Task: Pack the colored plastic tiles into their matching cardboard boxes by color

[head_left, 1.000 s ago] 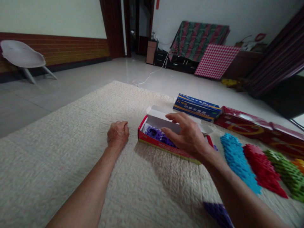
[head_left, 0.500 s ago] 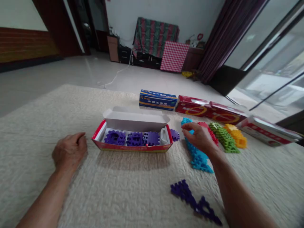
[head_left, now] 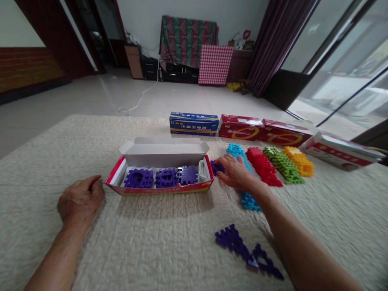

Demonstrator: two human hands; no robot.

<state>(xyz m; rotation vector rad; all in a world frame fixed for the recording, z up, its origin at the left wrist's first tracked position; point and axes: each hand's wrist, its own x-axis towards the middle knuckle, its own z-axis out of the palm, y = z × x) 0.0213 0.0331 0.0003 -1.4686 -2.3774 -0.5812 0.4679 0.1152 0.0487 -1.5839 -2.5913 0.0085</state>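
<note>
An open red box (head_left: pixel 160 188) lies on the cream rug (head_left: pixel 157 238) with three purple puzzle tiles (head_left: pixel 165 176) inside. My right hand (head_left: pixel 235 173) rests palm down just right of the box, fingers curled onto a loose purple tile (head_left: pixel 216 166) and lying over the row of cyan tiles (head_left: pixel 239 151). My left hand (head_left: pixel 81 201) sits on the rug left of the box, fingers loosely curled, holding nothing visible. More purple tiles (head_left: pixel 245 251) lie near my right forearm.
Rows of red tiles (head_left: pixel 262 165), green tiles (head_left: pixel 281 163) and orange tiles (head_left: pixel 298 160) lie right of the cyan row. A blue box (head_left: pixel 194 123), two red boxes (head_left: pixel 266 130) and another box (head_left: pixel 341 151) line the rug's far edge. Tiled floor and covered furniture lie beyond.
The view swung right and down. My right hand left the box, crossed to the cyan row, then settled down onto the loose purple tile. My left hand stayed on the rug.
</note>
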